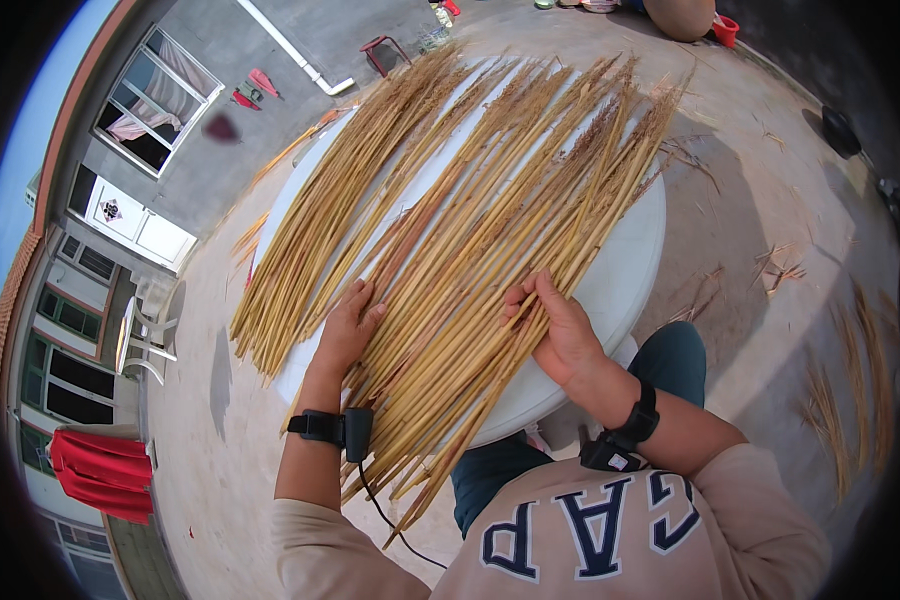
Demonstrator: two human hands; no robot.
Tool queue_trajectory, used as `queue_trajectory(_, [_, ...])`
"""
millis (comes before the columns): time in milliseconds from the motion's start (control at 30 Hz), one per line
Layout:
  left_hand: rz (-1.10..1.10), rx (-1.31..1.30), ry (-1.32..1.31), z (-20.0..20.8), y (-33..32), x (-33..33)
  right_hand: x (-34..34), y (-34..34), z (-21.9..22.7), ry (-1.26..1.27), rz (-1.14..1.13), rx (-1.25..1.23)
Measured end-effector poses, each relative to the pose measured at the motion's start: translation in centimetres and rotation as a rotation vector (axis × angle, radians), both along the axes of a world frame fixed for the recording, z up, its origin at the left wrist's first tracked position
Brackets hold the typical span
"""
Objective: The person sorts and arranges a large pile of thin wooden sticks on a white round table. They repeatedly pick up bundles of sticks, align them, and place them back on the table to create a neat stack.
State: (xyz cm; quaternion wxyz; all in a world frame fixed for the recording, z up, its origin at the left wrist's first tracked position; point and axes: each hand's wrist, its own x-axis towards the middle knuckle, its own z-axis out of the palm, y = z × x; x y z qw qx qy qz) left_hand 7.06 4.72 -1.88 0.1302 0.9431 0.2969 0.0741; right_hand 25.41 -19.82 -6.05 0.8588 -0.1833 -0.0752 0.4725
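Observation:
Long dry stalks (450,320) with feathery brown seed heads lie in a broad layer across a round white table (625,265). Their bare ends reach over the near edge toward me. My left hand (348,328) rests against the left side of this layer, its fingers stretched along the stalks. At the right side, my right hand (562,330) has its fingers curled around several stalks, thumb up. A separate bunch of the same stalks (315,250) lies farther left on the table, with a strip of white tabletop showing between.
Loose stalks (850,390) lie on the concrete at the right. A white plastic chair (152,325) and a red cloth (100,475) are at the left. A red container (725,30) stands at the far right. A black cable (375,505) hangs from my left wrist.

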Motion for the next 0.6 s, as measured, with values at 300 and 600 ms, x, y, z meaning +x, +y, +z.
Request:
queue_trajectory(300, [0.085, -0.056, -0.055, 0.2, 2.4, 1.2, 0.3, -0.1, 0.0, 0.002, -0.007, -0.015])
queue_trajectory(600, [0.065, 0.118, -0.022, -2.1, 4.9, -0.2, -0.1, -0.1, 0.3, -0.03, 0.01, -0.007])
